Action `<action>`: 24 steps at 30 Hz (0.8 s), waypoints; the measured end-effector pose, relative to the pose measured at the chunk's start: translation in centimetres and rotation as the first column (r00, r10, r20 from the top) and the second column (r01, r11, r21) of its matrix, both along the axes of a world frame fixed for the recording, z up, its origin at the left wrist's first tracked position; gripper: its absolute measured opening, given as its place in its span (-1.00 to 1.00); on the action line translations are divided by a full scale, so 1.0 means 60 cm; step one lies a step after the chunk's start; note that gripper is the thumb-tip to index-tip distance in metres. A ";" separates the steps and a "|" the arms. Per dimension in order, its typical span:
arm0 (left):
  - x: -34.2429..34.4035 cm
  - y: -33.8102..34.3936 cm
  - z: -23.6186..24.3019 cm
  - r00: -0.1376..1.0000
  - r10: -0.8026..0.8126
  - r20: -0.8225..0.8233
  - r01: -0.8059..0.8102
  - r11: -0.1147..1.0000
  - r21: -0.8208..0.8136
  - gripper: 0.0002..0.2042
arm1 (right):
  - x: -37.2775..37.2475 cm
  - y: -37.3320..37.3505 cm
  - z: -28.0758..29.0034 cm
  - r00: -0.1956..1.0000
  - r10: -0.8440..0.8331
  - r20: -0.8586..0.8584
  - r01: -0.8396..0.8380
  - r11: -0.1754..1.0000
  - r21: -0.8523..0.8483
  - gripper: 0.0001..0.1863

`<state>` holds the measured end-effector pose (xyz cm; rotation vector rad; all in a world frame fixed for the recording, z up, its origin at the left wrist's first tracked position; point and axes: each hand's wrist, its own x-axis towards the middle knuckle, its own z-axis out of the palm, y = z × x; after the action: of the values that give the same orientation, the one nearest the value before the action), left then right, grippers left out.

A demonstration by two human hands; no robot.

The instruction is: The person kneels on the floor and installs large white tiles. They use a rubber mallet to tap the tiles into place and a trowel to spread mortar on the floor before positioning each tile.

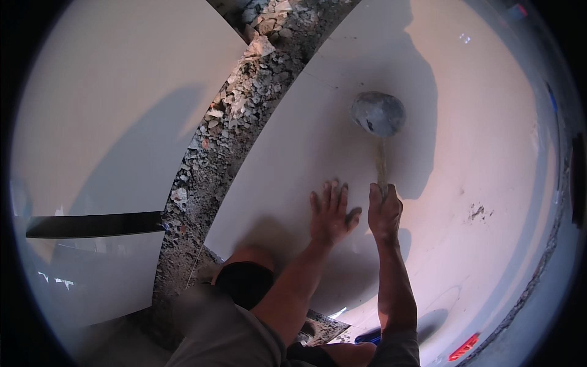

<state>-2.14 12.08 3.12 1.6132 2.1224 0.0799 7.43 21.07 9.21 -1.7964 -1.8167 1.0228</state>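
So, a grey, round-headed mallet with a slim pale-brown handle (pixel 379 119) is held out over a big, glossy off-white slab (pixel 275 165), well in from the slab's left edge. Whether the head is touching or just above can't really be told from this angle. The handle is gripped by the right hand (pixel 385 214), fingers wrapped tight around it near its lower end. The left hand (pixel 330 219) is laid palm-down just beside, fingers spread apart, nothing held.

This looks like tapping, tbh. For that, short, even taps with the head landing flat are the way to go, as the slab could get cracked by an edge hit. The spread fingers are best left well out of the head's path, and any wobble can be felt through that palm.

Past the left edge runs a strip of grey-brown rubble (pixel 214 131), and beyond it another pale, glossy slab (pixel 128 92). Dark specks (pixel 479 212) can be seen off to the right, and a small red object (pixel 463 347) at lower right.
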 end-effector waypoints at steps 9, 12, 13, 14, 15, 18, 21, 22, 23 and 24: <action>-0.003 -0.003 -0.001 1.000 -0.020 0.005 0.020 1.000 0.013 -0.16 | -0.037 0.036 -0.002 0.992 0.059 0.113 -0.047 0.993 -0.108 -0.51; -0.001 -0.002 0.001 1.000 -0.018 -0.012 0.018 1.000 -0.011 -0.18 | -0.030 0.032 -0.010 0.970 0.095 0.225 -0.076 0.993 -0.088 -0.51; -0.001 -0.001 0.003 1.000 -0.016 0.005 0.016 1.000 0.013 -0.19 | -0.026 0.029 -0.015 0.969 0.073 0.236 -0.056 0.995 -0.077 -0.51; 0.000 -0.001 0.004 1.000 -0.010 0.010 0.010 1.000 0.023 -0.19 | -0.020 0.027 -0.021 0.976 0.038 0.217 -0.042 0.999 0.013 -0.51; -0.001 -0.001 0.005 1.000 -0.003 0.000 0.003 1.000 0.003 -0.20 | -0.015 0.024 -0.028 0.975 0.032 0.222 -0.014 0.996 -0.083 -0.50; -0.003 -0.005 0.004 0.999 0.006 0.052 -0.009 0.998 0.067 -0.21 | 0.006 0.015 -0.051 0.981 -0.042 0.191 0.065 0.990 -0.121 -0.47; -0.002 -0.007 -0.004 0.998 0.021 0.052 -0.027 0.993 0.116 -0.22 | 0.022 0.011 -0.077 0.972 -0.046 0.229 0.073 0.991 -0.108 -0.45; 0.001 -0.006 -0.006 0.998 0.020 0.054 -0.025 0.996 0.085 -0.23 | 0.026 0.011 -0.085 0.964 -0.031 0.264 0.062 0.992 -0.111 -0.45; 0.006 -0.006 -0.007 0.998 0.026 0.063 -0.033 0.994 0.101 -0.23 | 0.029 0.011 -0.092 0.958 -0.007 0.286 0.042 0.992 -0.116 -0.44; 0.006 -0.006 -0.007 0.998 0.056 0.005 -0.057 0.987 0.150 -0.24 | 0.030 0.012 -0.098 0.954 -0.017 0.300 0.057 0.991 -0.125 -0.44</action>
<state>-1.77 11.74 2.67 1.6356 2.2080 0.2645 9.25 21.78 3.31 -2.1570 -1.9148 0.9161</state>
